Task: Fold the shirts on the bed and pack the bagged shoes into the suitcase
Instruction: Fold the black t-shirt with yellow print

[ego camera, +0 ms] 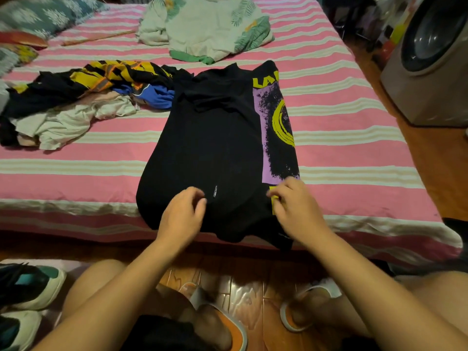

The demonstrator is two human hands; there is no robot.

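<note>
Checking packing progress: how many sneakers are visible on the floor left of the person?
2. One black-and-teal sneaker with white sole lies at the far left by the knee; a second matching sneaker sits just below it, cut off by the frame. Others may be hidden.

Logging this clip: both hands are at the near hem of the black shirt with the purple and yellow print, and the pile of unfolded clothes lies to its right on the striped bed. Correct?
Not quite. The head view shows the pile of unfolded clothes to the left of the black shirt, not its right. The rest holds: the left hand and right hand are both at its near hem on the striped bed.
</note>
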